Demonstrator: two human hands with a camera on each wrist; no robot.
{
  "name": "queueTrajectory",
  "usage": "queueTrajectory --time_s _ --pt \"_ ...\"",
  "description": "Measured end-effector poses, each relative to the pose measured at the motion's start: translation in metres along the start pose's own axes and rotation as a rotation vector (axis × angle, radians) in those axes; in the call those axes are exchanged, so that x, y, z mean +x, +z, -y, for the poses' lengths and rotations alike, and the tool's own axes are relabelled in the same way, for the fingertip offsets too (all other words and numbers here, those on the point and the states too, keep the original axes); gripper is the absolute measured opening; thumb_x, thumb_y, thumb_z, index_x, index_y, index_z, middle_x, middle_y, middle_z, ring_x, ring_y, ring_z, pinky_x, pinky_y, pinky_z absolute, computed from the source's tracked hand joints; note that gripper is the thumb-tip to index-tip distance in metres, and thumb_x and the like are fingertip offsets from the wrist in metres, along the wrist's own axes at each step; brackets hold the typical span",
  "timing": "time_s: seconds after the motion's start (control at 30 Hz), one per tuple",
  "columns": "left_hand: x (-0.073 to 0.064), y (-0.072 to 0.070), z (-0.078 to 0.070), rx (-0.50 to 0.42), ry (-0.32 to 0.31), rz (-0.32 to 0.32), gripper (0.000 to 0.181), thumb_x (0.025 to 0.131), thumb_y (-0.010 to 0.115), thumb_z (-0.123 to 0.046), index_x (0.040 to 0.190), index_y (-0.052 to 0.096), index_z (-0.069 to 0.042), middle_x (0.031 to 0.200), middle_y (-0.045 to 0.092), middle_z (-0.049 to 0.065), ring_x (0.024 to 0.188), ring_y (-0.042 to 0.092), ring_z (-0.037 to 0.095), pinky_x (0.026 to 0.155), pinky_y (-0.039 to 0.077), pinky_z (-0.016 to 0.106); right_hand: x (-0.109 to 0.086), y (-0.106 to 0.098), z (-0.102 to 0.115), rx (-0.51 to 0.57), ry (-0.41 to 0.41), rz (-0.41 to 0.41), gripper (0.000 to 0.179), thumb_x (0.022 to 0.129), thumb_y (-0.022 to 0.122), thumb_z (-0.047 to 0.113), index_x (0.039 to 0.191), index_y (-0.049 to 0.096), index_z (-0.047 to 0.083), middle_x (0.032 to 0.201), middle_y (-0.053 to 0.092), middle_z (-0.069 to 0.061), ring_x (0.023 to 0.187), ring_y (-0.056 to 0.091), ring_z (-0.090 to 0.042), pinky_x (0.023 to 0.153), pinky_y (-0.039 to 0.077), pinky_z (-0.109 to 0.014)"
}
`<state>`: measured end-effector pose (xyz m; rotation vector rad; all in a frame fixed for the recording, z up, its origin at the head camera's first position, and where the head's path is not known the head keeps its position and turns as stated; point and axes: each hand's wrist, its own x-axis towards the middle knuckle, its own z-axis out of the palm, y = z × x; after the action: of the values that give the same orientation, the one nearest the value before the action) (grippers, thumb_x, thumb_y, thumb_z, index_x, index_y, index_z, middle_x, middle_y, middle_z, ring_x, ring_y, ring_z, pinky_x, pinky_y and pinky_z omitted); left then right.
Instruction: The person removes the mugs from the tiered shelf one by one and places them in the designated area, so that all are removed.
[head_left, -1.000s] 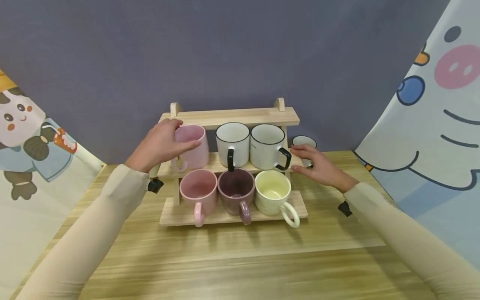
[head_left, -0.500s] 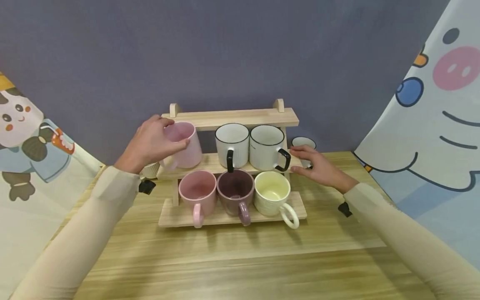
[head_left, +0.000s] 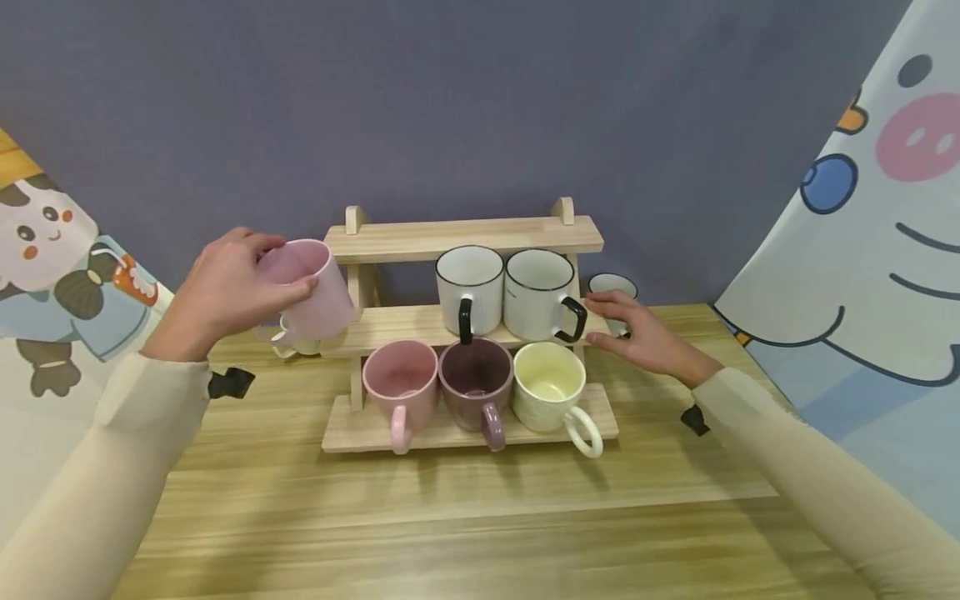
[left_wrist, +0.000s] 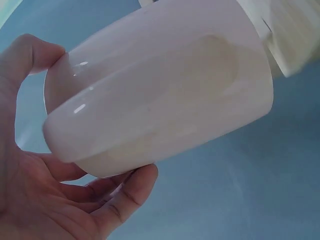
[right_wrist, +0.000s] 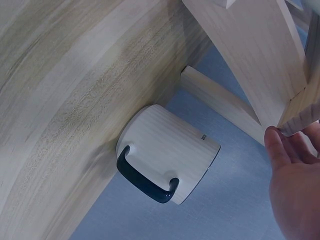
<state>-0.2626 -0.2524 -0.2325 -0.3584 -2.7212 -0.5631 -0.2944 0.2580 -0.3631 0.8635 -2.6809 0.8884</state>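
Note:
My left hand [head_left: 232,287] grips a light pink mug [head_left: 326,292] by its rim, thumb on the near side. The mug is tilted, off the left end of the wooden rack's [head_left: 397,323] middle shelf. In the left wrist view, the mug [left_wrist: 165,95] fills much of the picture, its handle facing the camera. My right hand [head_left: 637,333] holds the right end of that shelf. In the right wrist view, the thumb and fingers of the right hand [right_wrist: 300,180] pinch the board's end. Two white mugs, one in the middle [head_left: 480,296] and one right [head_left: 534,310], stand on the same shelf.
A pink mug [head_left: 401,383], a purple mug [head_left: 476,383] and a pale yellow mug [head_left: 546,396] stand on the bottom shelf. Behind the right hand is a white mug [right_wrist: 170,145] with a dark handle. A cream mug [head_left: 302,344] stands left of the rack.
My left hand has carried the light pink mug leftward off the middle shelf, uncovering the cream mug behind it. My right hand has stayed at the shelf's end.

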Motion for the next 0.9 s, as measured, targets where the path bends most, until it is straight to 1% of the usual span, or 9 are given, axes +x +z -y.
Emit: queueTrajectory --time_s 0.1,0.2,0.33,0.43,0.53,0.67,0.8,0.9 --pt "-0.005 -0.003 0.012 0.019 -0.014 0.000 0.073 0.080 0.066 -0.050 0.124 0.054 0.007 0.117 0.051 0.025 0.101 0.045 0.041 0.075 0.037 0.053 -0.001 -0.001 0.001 0.001 0.011 -0.003 0.059 0.088 0.068 0.027 0.136 0.048 -0.001 0.140 0.041 -0.014 0.129 0.035 -0.034 0.100 0.032 -0.054" --pt "-0.012 -0.003 0.024 0.040 -0.031 0.010 0.074 0.081 0.065 -0.052 0.122 0.054 0.008 0.117 0.050 0.026 0.101 0.044 0.043 0.075 0.038 0.055 -0.001 -0.001 0.002 0.001 0.013 -0.007 0.059 0.088 0.069 0.027 0.135 0.049 -0.001 0.140 0.041 -0.013 0.129 0.036 -0.033 0.101 0.032 -0.052" --pt "-0.024 0.001 0.042 0.066 -0.043 0.021 0.074 0.081 0.066 -0.052 0.120 0.054 0.009 0.112 0.050 0.027 0.095 0.047 0.042 0.069 0.040 0.053 0.000 0.000 0.001 0.001 0.000 -0.015 0.059 0.087 0.070 0.026 0.135 0.049 -0.001 0.140 0.042 -0.013 0.129 0.036 -0.033 0.101 0.032 -0.052" --pt "-0.033 0.007 0.057 0.076 -0.056 0.034 0.074 0.080 0.067 -0.052 0.118 0.055 0.011 0.109 0.051 0.028 0.089 0.050 0.041 0.067 0.041 0.051 0.000 0.000 0.001 -0.002 -0.002 -0.014 0.059 0.087 0.069 0.027 0.135 0.049 -0.001 0.140 0.042 -0.013 0.129 0.036 -0.033 0.101 0.032 -0.052" --pt "-0.040 0.018 0.071 0.073 -0.062 0.049 0.076 0.079 0.069 -0.052 0.115 0.055 0.013 0.109 0.050 0.029 0.089 0.051 0.041 0.069 0.042 0.053 0.000 0.000 0.001 -0.008 0.000 -0.009 0.059 0.088 0.069 0.027 0.135 0.049 -0.001 0.140 0.042 -0.013 0.129 0.036 -0.033 0.101 0.031 -0.053" --pt "-0.047 0.040 0.088 0.072 -0.032 0.069 0.073 0.077 0.072 -0.048 0.111 0.056 0.015 0.107 0.052 0.030 0.088 0.052 0.041 0.069 0.042 0.052 0.000 0.000 0.001 -0.011 -0.001 -0.011 0.059 0.087 0.069 0.027 0.135 0.049 -0.002 0.140 0.042 -0.014 0.129 0.036 -0.033 0.101 0.031 -0.053" --pt "-0.052 0.058 0.100 0.068 0.001 0.080 0.068 0.075 0.075 -0.041 0.108 0.058 0.016 0.104 0.053 0.030 0.083 0.054 0.039 0.065 0.044 0.049 0.001 0.000 0.002 -0.018 0.005 -0.008 0.059 0.088 0.069 0.029 0.135 0.049 -0.001 0.140 0.042 -0.013 0.128 0.037 -0.033 0.101 0.031 -0.053" --pt "-0.053 0.068 0.107 0.063 0.019 0.079 0.067 0.074 0.076 -0.038 0.108 0.058 0.017 0.102 0.054 0.030 0.082 0.054 0.039 0.064 0.044 0.048 0.001 0.000 0.001 -0.018 0.002 -0.006 0.059 0.088 0.069 0.028 0.135 0.049 -0.001 0.140 0.042 -0.014 0.128 0.037 -0.033 0.101 0.031 -0.053"
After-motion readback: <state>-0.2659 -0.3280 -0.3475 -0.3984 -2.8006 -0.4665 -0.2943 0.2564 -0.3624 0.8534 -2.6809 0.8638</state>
